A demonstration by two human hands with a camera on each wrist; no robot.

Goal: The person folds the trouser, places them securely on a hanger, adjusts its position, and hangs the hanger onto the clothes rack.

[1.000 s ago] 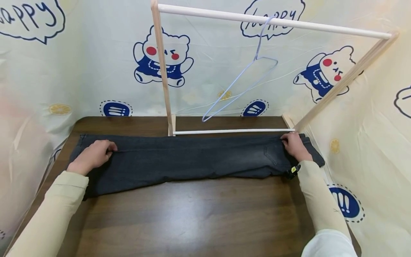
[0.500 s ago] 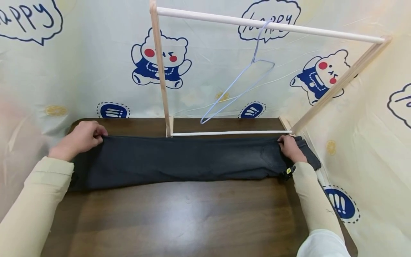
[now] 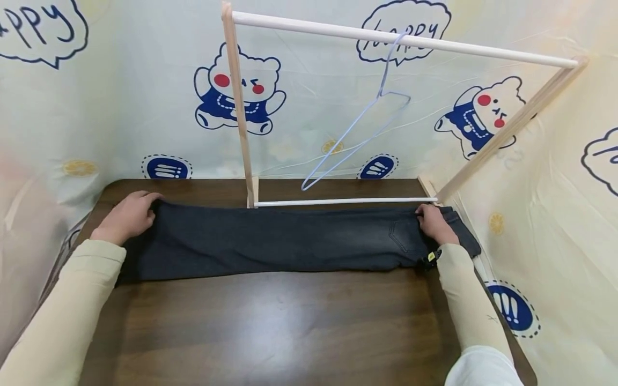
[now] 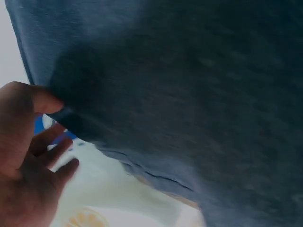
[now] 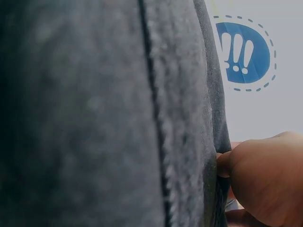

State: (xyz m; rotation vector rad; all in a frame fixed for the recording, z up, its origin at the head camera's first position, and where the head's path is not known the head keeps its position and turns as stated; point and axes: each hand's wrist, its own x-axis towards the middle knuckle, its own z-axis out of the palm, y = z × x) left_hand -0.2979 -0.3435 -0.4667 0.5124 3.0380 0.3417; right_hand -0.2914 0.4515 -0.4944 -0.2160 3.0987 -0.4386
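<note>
A pair of dark jeans (image 3: 289, 238), folded lengthwise, stretches across the back of the brown table. At its left end my left hand (image 3: 129, 214) pinches the far edge; in the left wrist view, the thumb (image 4: 45, 100) lies over the denim and the other fingers are behind it. My right hand (image 3: 435, 222) grips the far edge near the waist end, beside a back pocket. The right wrist view shows that hand (image 5: 267, 177) pinching the cloth edge, with most fingers hidden. A pale blue hanger (image 3: 359, 126) hangs from the rack above the jeans.
A wooden rack (image 3: 236, 107) with a white top rod (image 3: 314, 26) and a white lower rod (image 3: 345, 202) stands behind the jeans. The brown table (image 3: 275, 327) extends toward me. Printed curtains (image 3: 159, 80) enclose the back and sides.
My left hand first moved to the jeans' far edge and lifted the left end, then came slightly down and right with it. The right hand kept its hold near the waist.
</note>
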